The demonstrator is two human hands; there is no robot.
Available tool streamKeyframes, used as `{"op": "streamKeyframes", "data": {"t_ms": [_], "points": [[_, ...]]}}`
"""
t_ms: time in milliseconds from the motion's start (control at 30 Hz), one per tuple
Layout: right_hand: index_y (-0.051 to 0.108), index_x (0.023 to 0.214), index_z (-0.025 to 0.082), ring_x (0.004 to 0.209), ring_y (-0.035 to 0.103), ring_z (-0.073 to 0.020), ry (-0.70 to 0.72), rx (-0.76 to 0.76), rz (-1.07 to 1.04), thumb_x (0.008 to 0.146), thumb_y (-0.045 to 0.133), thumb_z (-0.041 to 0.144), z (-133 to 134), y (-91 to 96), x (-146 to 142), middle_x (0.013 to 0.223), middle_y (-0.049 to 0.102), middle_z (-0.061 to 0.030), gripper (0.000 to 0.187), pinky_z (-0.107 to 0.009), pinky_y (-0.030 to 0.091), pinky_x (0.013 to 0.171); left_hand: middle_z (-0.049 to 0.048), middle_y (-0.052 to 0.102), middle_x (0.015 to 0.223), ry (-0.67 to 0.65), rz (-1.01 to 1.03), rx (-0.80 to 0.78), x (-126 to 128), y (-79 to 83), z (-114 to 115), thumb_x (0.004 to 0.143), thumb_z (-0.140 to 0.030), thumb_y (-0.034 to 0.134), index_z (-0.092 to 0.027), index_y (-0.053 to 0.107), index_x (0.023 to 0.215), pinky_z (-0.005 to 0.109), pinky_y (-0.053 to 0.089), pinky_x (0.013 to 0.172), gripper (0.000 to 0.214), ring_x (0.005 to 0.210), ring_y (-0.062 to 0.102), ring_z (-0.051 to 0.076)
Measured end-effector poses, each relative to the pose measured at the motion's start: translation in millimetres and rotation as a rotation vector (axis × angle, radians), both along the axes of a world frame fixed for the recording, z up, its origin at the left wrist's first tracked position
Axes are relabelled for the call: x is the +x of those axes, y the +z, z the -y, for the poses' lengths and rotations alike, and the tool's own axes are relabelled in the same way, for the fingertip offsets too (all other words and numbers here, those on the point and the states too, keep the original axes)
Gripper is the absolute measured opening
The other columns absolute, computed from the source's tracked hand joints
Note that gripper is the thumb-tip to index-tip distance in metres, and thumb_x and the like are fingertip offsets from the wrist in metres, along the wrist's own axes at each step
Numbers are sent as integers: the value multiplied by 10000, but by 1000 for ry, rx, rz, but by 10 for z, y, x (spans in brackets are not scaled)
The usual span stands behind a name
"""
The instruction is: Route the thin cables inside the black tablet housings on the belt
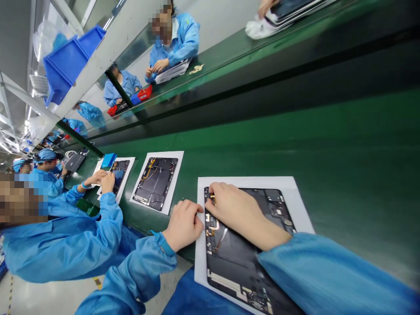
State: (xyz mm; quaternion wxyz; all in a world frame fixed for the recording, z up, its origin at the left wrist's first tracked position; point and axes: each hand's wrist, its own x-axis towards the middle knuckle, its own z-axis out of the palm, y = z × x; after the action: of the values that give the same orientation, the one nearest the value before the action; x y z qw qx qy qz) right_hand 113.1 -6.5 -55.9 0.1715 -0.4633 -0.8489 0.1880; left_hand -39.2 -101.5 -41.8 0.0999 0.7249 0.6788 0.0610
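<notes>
An opened black tablet (239, 262) with bare internals lies on a white sheet (295, 192) at the near edge of the green belt. My right hand (236, 210) rests on its upper left part, fingers curled and pinched at a small gold connector by the edge. My left hand (183, 225) sits just left of the tablet, fingers closed around a thin tool whose tip reaches the same spot. Both arms wear blue sleeves.
A second opened tablet on a white sheet (156, 181) lies to the left. Beyond it a co-worker's hands (101, 179) work on a third tablet. The green belt (295, 131) runs far ahead; more workers in blue sit across it. Blue bins (70, 61) hang overhead.
</notes>
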Motion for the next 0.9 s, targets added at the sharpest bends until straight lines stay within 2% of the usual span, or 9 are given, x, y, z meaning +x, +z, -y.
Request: {"op": "streamKeyframes", "data": {"t_ms": [167, 267, 333, 467, 667, 900], "points": [[650, 886, 170, 715, 640, -192, 43, -134, -220, 868, 545, 90, -41, 5, 52, 808, 712, -66, 133, -287, 388, 666, 71, 667, 975, -17, 66, -26, -9, 92, -123, 855, -90, 536, -205, 602, 917, 372, 481, 901, 147, 969, 602, 237], [700, 940, 153, 739, 666, -168, 130, -246, -403, 835, 603, 76, -107, 73, 164, 841, 745, -50, 163, -257, 445, 723, 59, 664, 906, -9, 120, -39, -10, 177, -258, 889, -153, 562, -204, 603, 867, 371, 468, 874, 69, 918, 597, 234], [743, 944, 150, 763, 685, -161, 165, -294, -447, 836, 618, 69, -161, 105, 236, 887, 776, -57, 184, -250, 463, 747, 44, 651, 854, -15, 134, -56, -16, 223, -367, 904, -193, 577, -207, 602, 848, 361, 460, 845, 63, 881, 589, 228], [791, 887, 164, 779, 692, -158, 198, -264, -440, 851, 634, 64, -209, 121, 299, 884, 793, -48, 190, -256, 461, 771, 22, 625, 806, -51, 151, -123, -21, 303, -543, 872, -179, 598, -206, 597, 812, 328, 437, 785, 66, 814, 568, 204], [785, 850, 166, 731, 664, -139, 202, -261, -438, 798, 686, 32, -193, 125, 254, 817, 770, -21, 174, -247, 448, 747, -8, 574, 750, -50, 179, -234, -34, 381, -664, 859, -209, 603, -197, 591, 788, 281, 380, 656, 72, 686, 499, 158], [764, 949, 154, 742, 650, -142, 164, -235, -439, 801, 625, 20, -198, 61, 225, 832, 751, -29, 244, -252, 444, 737, -44, 470, 643, -27, 230, -343, -55, 404, -789, 800, -253, 621, -192, 544, 696, 264, 301, 592, 142, 617, 420, 125]]}}
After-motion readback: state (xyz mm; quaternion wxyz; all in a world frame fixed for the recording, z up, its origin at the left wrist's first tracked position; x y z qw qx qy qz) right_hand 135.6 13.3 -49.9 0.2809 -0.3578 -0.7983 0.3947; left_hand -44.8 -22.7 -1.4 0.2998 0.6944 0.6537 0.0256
